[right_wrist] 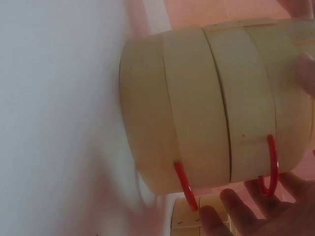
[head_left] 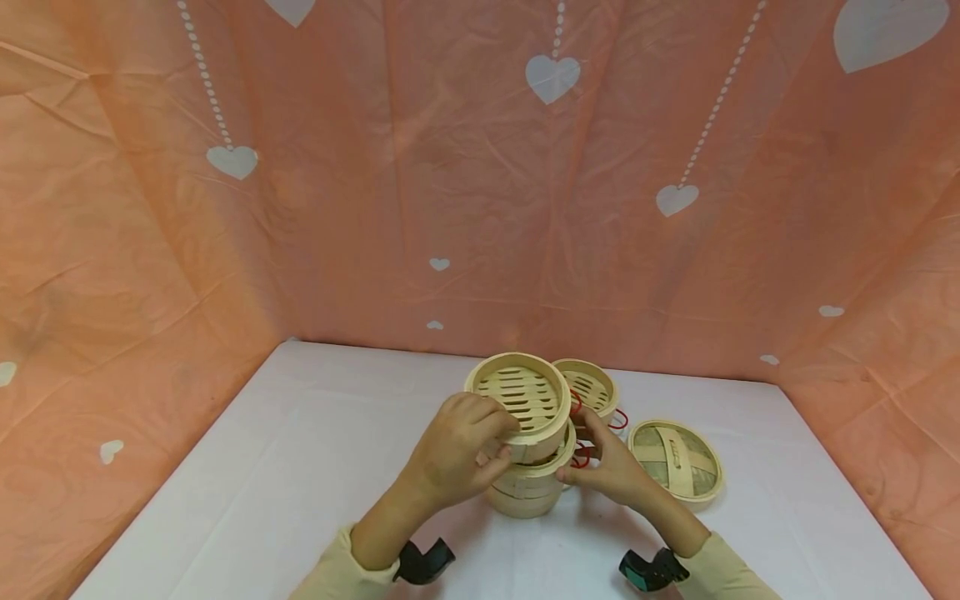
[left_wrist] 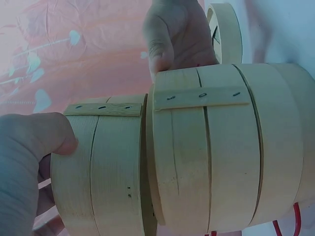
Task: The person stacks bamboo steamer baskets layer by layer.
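Note:
A round bamboo steamer basket point(head_left: 524, 400) with a slatted base sits tilted above a stack of bamboo steamer baskets point(head_left: 525, 492). Curled over the near left of its rim, my left hand point(head_left: 467, 450) grips it, the thumb pressing its side wall in the left wrist view. A narrow gap shows between this basket and the stack. At the stack's right side, my right hand point(head_left: 611, 467) holds the upper basket point(right_wrist: 251, 98), its thumb near the rim and its fingers spread by the red loops point(right_wrist: 272, 167). The stack hides part of those fingers.
Behind the stack stands another slatted steamer basket point(head_left: 588, 387) with red loops. To the right lies a woven steamer lid point(head_left: 675, 462) with a strap handle. All rest on a white-covered table point(head_left: 315, 450), with an orange heart-patterned curtain point(head_left: 480, 208) behind and at both sides.

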Demonstrator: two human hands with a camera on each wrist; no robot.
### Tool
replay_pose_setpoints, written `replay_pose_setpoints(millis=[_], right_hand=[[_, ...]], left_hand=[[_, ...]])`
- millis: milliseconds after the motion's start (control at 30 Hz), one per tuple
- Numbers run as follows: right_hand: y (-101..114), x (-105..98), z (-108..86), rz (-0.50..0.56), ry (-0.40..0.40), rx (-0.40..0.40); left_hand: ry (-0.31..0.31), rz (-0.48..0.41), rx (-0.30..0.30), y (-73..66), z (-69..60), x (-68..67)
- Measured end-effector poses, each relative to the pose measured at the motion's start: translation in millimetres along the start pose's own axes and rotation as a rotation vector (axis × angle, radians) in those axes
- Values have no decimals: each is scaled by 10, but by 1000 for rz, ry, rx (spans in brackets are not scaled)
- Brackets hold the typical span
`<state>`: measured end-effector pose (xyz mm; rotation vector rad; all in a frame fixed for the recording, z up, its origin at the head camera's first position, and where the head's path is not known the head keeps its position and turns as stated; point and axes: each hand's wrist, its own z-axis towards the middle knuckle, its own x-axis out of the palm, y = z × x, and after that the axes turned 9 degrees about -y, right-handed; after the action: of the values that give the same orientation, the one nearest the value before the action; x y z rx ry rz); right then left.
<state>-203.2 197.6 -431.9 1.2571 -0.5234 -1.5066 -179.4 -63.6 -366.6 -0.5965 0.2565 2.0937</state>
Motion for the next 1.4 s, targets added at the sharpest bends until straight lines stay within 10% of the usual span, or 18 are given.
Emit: replay_pose_setpoints(millis=[1400], right_hand=[[24, 5, -7, 35, -5, 33]], left_hand=[[64, -30, -17, -49, 51, 78]])
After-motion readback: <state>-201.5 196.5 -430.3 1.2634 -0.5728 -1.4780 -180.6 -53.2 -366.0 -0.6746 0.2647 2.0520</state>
